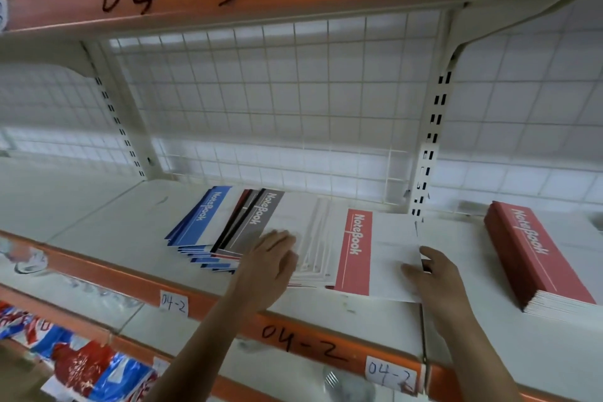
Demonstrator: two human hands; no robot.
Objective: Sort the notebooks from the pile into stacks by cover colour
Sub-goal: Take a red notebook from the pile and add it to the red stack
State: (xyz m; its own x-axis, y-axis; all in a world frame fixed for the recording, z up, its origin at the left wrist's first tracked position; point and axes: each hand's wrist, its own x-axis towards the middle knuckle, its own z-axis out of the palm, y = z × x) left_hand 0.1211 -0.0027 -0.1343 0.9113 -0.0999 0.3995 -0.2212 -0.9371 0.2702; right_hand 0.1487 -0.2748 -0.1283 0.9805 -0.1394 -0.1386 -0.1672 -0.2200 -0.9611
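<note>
Now on white shelf (98,222) (04-2): left hand (270,258) flat, right hand (434,274) pinching red notebook (355,251).

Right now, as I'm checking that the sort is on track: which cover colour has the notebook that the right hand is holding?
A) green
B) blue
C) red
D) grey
C: the right hand pinches the right edge of a notebook with a red title band, which lies to the left of the red stack.
</note>
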